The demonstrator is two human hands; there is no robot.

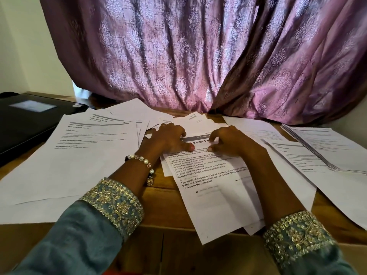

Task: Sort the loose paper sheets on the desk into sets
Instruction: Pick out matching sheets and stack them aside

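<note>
Loose printed paper sheets cover the wooden desk (158, 197). A sheet with bold text and a numbered list (208, 187) lies tilted in the middle on top of a few others. My left hand (168, 137) presses its fingertips and thumb on that sheet's upper left part. My right hand (226, 141) rests on the upper right part, with thumb and forefinger curled together and pinching the paper. Large sheets (79, 155) overlap on the left. More sheets (294, 161) lie on the right, and a neater stack (327, 143) is at the far right.
A black flat-topped machine (25, 120) stands at the back left of the desk. A purple patterned curtain (198, 56) hangs right behind the papers and touches the desk's back edge. Bare wood shows near the front edge between my forearms.
</note>
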